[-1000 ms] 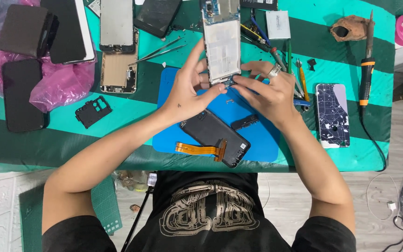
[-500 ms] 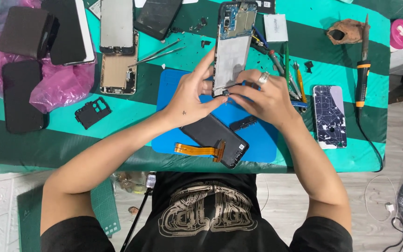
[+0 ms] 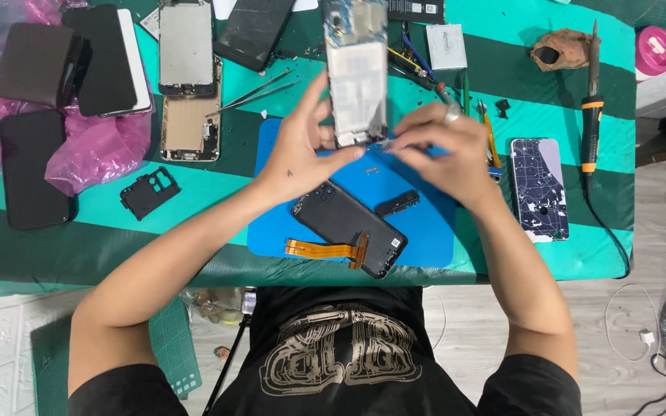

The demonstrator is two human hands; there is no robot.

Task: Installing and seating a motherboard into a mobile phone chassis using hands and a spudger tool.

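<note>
Left hand [image 3: 302, 158] grips our opened phone frame [image 3: 358, 73], raised above the blue mat [image 3: 425, 223] | right hand [image 3: 445, 150] pinches a thin tool at its lower edge | risk: a slip could gouge the board or drop the frame onto the black back cover [image 3: 348, 223].

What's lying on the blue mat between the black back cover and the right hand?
In the head view, a small black plastic part lies on the blue mat, between the black back cover and the right hand.
</note>
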